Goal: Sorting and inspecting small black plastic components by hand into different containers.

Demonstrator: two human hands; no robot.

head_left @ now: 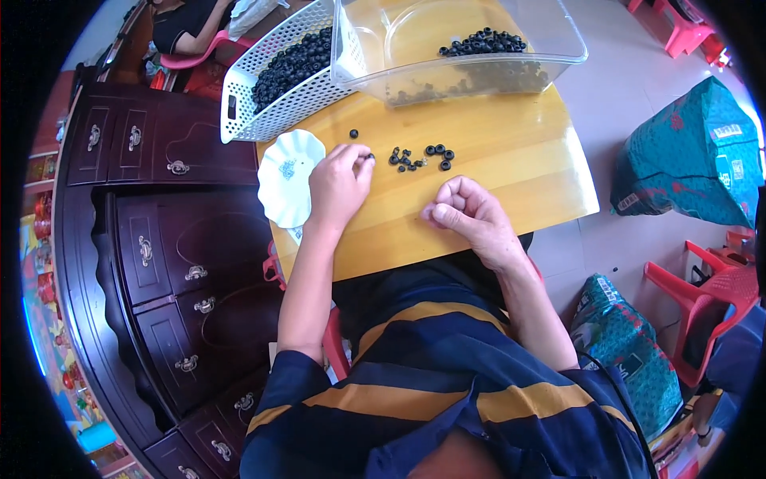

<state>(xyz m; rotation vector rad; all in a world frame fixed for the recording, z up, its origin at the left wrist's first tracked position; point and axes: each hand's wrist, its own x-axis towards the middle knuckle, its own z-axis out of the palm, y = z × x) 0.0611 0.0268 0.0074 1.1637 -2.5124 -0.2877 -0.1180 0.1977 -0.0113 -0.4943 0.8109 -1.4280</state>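
My left hand (341, 185) is over the left part of the yellow wooden table (527, 184). Its thumb and fingers pinch a small black part (369, 157). To the right, above the table's near edge, my right hand (474, 217) has its fingers curled and thumb pressed against them; whatever lies between them is too small to make out. Beyond and between the hands lie several small black pieces (405, 160) and a few black rings (445, 165). One lone black piece (353, 134) sits farther left. Beside my left hand is a white scalloped dish (275, 182).
At the far side stand a white perforated basket (239, 120) and a clear plastic bin (399, 84), both holding black parts. A dark wooden cabinet (159, 247) borders the left. Teal bags (678, 160) and a red plastic chair (710, 295) stand on the right. Other people are partly visible.
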